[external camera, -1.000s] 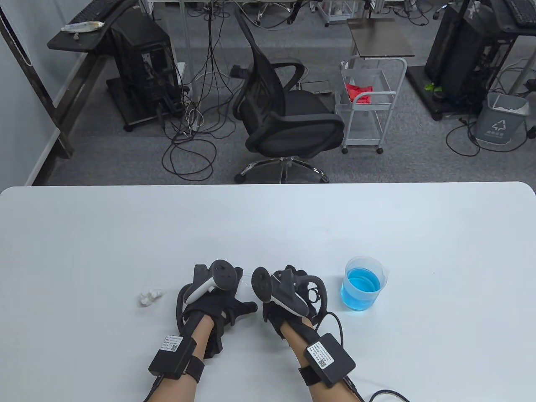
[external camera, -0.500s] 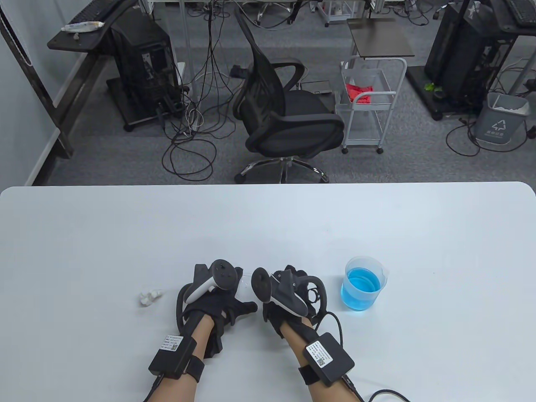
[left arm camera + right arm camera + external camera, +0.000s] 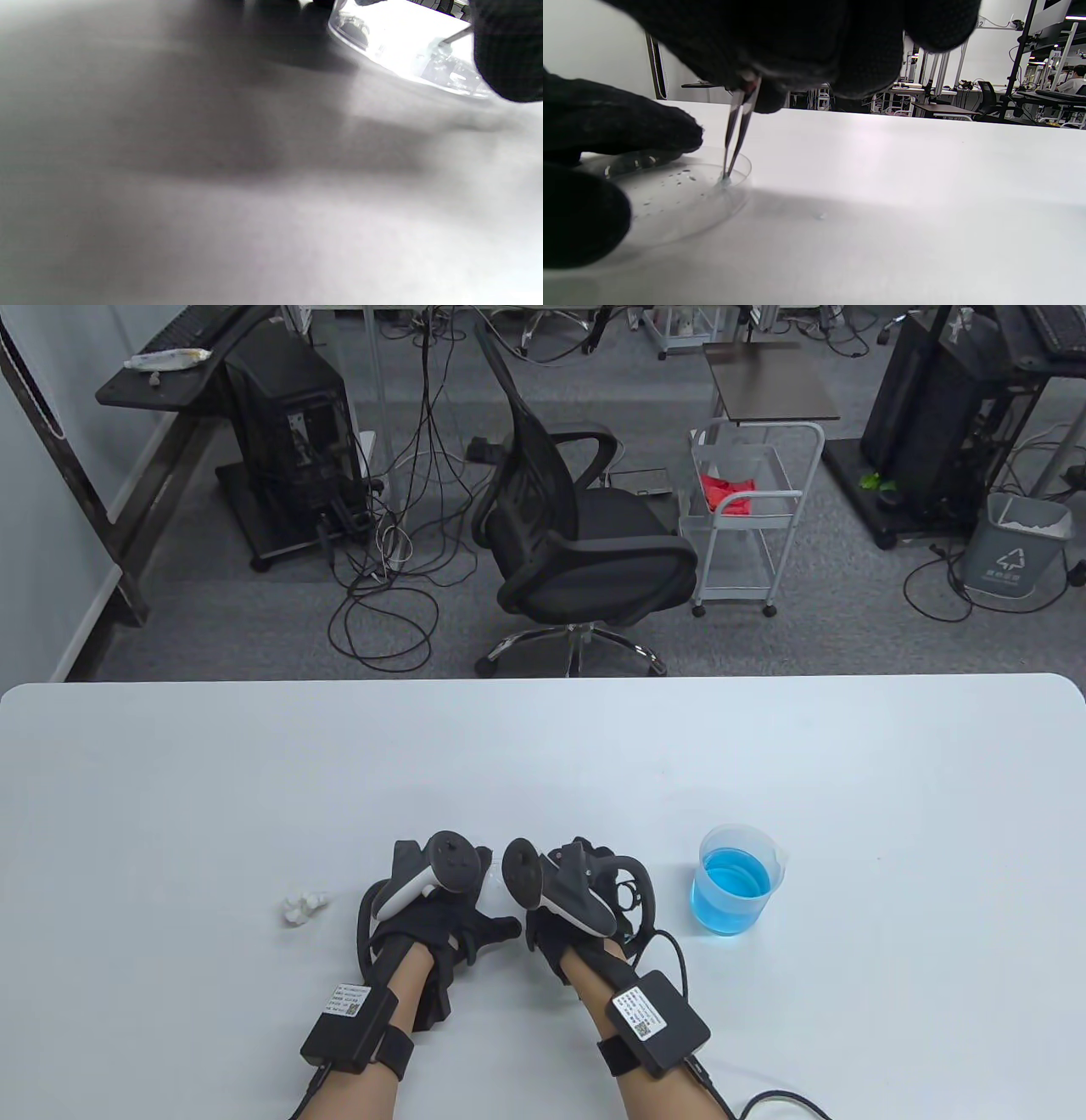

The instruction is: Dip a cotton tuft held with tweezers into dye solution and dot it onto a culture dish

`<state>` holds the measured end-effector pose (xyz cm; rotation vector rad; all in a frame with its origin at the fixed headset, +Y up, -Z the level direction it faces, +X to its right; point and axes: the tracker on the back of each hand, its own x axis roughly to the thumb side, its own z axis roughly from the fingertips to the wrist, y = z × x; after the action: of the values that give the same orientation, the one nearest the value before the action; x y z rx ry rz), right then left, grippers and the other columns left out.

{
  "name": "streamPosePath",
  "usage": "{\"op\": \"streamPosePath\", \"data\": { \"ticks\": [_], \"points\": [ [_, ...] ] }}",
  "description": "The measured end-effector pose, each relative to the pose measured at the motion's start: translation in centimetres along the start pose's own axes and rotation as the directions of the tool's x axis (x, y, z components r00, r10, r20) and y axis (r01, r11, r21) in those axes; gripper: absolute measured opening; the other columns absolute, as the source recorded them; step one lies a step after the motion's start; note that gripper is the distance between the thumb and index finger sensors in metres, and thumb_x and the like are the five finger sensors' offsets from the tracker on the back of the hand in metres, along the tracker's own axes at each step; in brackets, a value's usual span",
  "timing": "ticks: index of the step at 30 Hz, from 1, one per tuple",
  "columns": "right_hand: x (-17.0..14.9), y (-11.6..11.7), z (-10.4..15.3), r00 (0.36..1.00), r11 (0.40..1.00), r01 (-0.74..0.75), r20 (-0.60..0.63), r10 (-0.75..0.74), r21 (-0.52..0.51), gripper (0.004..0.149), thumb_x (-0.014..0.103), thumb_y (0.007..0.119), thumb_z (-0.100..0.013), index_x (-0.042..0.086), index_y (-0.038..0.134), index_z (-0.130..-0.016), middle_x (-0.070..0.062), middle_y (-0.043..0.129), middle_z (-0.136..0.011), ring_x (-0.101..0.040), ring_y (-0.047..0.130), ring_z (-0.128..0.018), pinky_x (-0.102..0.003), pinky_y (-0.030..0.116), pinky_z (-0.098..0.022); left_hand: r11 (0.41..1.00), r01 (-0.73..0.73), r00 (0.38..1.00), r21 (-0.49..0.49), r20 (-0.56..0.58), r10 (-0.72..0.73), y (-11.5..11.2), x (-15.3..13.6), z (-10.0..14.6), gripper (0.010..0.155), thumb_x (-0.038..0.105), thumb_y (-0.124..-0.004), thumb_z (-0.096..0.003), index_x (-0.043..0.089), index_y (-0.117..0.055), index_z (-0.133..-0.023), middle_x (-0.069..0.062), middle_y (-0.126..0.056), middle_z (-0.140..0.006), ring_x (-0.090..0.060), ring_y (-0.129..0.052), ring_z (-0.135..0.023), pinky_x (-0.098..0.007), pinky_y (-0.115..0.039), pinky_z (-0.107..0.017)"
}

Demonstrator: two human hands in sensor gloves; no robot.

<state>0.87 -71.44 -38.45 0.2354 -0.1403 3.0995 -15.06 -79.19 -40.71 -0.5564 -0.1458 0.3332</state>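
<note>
Right hand [image 3: 797, 46] fingers clamped on tweezers [image 3: 736, 131], tuft [image 3: 724, 181] touching dish [image 3: 670, 199]; left hand [image 3: 441, 916] fingers steadying rim at 9 o'clock, curl unclear. Pressing harder risks smearing dots.

We saw a white table [image 3: 543, 763] under black gloves on both the left hand [image 3: 441, 912] and the right hand [image 3: 585, 899]. The beaker [image 3: 736, 881] was clear, its dye solution [image 3: 735, 874] bright blue. Silver tweezers [image 3: 736, 131] met a clear culture dish [image 3: 670, 199] speckled with small pale dots. The cotton wad [image 3: 301, 906] was white.
</note>
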Motion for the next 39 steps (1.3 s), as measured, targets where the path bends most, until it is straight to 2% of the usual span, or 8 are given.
{"op": "streamPosePath", "data": {
  "ticks": [6, 10, 23, 28, 39],
  "points": [
    [0.3, -0.3, -0.3, 0.999, 0.999, 0.036, -0.007, -0.036, 0.005, 0.032, 0.029, 0.09, -0.041, 0.019, 0.097, -0.071, 0.002, 0.098, -0.048, -0.022, 0.093, -0.064, -0.057, 0.068, -0.058, 1.0, 0.0, 1.0, 0.001, 0.0, 0.0, 0.0, 0.0, 0.0, 0.105, 0.08, -0.075, -0.0393, 0.037, -0.013, -0.113, 0.009, -0.008, -0.119, -0.025, -0.009, -0.116, -0.051, -0.021, -0.082],
    [0.6, 0.4, -0.5, 1.0, 0.999, -0.004, -0.006, 0.005, 0.048, 0.033, 0.03, 0.089, -0.042, 0.019, 0.097, -0.072, 0.002, 0.098, -0.048, -0.022, 0.093, -0.065, -0.057, 0.068, -0.058, 1.0, 0.0, 1.0, 0.001, 0.001, 0.0, 0.0, 0.0, 0.0, 0.105, 0.08, -0.075, -0.0391, 0.037, -0.013, -0.113, 0.009, -0.008, -0.119, -0.025, -0.009, -0.116, -0.051, -0.021, -0.082],
    [1.5, -0.2, -0.6, 0.997, 1.0, -0.004, 0.073, 0.004, -0.01, 0.032, 0.029, 0.09, -0.041, 0.019, 0.098, -0.071, 0.002, 0.098, -0.048, -0.022, 0.093, -0.065, -0.057, 0.068, -0.058, 1.0, 0.003, 1.0, 0.0, 0.0, -0.003, 0.0, 0.0, 0.0, 0.105, 0.08, -0.075, -0.0392, 0.037, -0.013, -0.113, 0.009, -0.008, -0.119, -0.025, -0.009, -0.116, -0.051, -0.021, -0.082],
    [1.5, 0.3, -0.9, 0.997, 1.0, -0.014, 0.077, 0.012, 0.021, 0.032, 0.029, 0.089, -0.042, 0.019, 0.097, -0.071, 0.002, 0.098, -0.048, -0.021, 0.093, -0.065, -0.057, 0.068, -0.059, 1.0, 0.006, 1.0, -0.002, -0.002, -0.006, 0.1, 0.0, 0.0, 0.105, 0.08, -0.075, -0.0392, 0.037, -0.013, -0.113, 0.009, -0.008, -0.119, -0.025, -0.009, -0.116, -0.051, -0.021, -0.082],
    [1.3, -0.1, -1.0, 0.996, 1.0, 0.028, 0.083, -0.029, 0.006, 0.032, 0.029, 0.09, -0.042, 0.019, 0.097, -0.071, 0.002, 0.098, -0.049, -0.022, 0.093, -0.065, -0.057, 0.068, -0.059, 1.0, 0.009, 1.0, -0.001, -0.002, -0.009, 0.1, 0.0, 0.0, 0.106, 0.08, -0.074, -0.0392, 0.036, -0.012, -0.113, 0.009, -0.008, -0.119, -0.026, -0.009, -0.116, -0.051, -0.021, -0.082]
  ]
}}
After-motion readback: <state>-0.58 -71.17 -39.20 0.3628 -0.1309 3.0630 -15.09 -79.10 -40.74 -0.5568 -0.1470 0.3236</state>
